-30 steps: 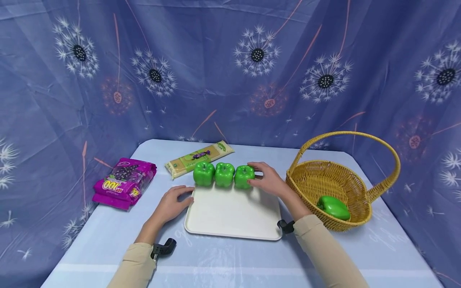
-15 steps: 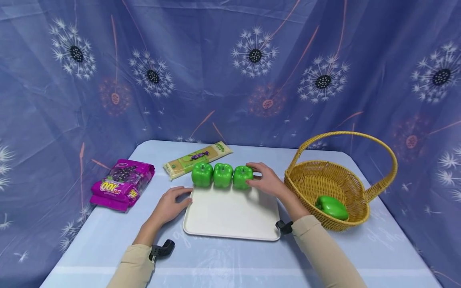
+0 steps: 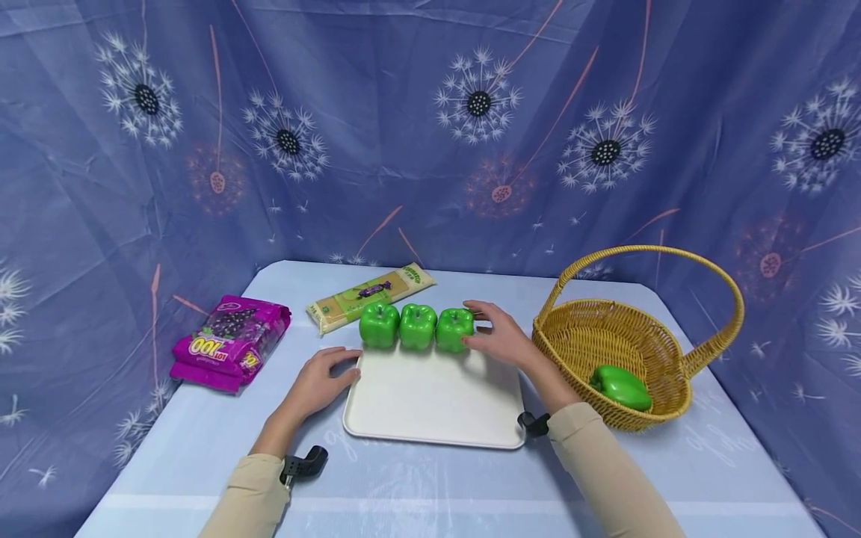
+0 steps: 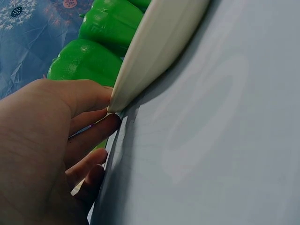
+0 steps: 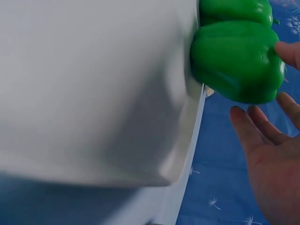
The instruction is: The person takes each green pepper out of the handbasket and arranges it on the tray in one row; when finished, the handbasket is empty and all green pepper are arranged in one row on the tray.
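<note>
Three green bell peppers stand in a row along the far edge of a white tray: a left pepper, a middle pepper and a right pepper. My left hand lies at the tray's left side, fingertips touching its rim; in the left wrist view the lower fingers are loosely bent beside the tray edge. My right hand is spread beside the right pepper, the closest fingertips at its side. In the right wrist view, other fingers of the right hand stand apart from the pepper.
A wicker basket with a tall handle stands at the right, a green pepper lying in it. Behind the peppers lies a long beige-and-green packet. A purple bag sits at the table's left. Blue curtain surrounds the table.
</note>
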